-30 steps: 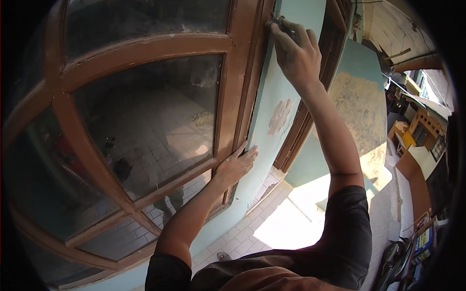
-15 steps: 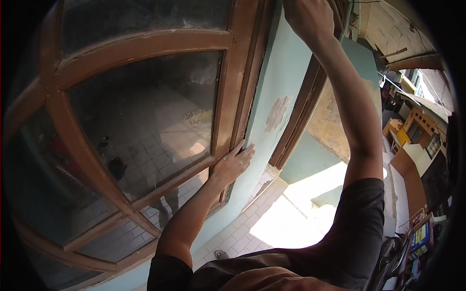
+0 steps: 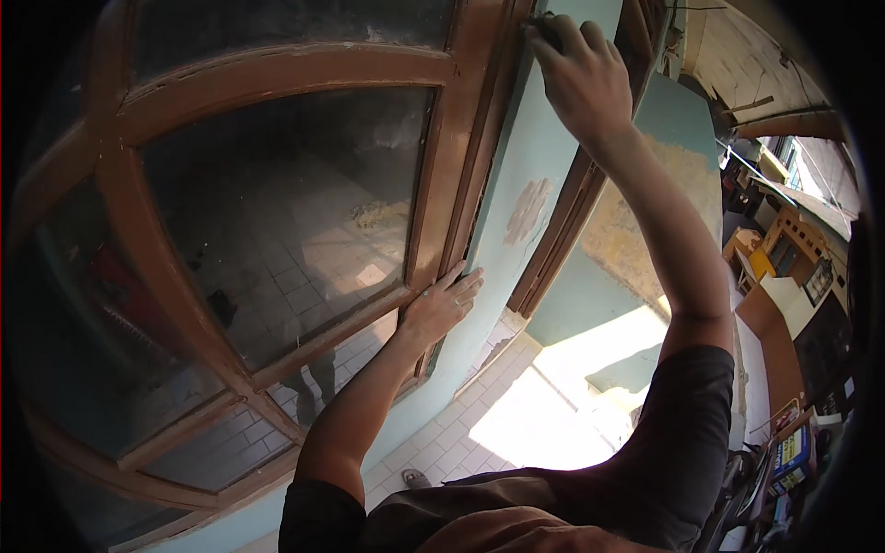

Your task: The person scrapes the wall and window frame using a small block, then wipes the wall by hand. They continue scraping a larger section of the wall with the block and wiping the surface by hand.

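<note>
A small dark object is at the upper right edge of the brown window frame, pinched in the right hand, fingers narrow. Lower on that frame, the left hand lies flat, fingers slightly spread. Right of the frame is the pale blue wall with a peeled patch; below, the tiled floor.

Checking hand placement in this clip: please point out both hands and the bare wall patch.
Left hand (image 3: 437,310): head view, back.
Right hand (image 3: 590,88): head view, back.
Bare patch (image 3: 528,212): head view, middle.
</note>
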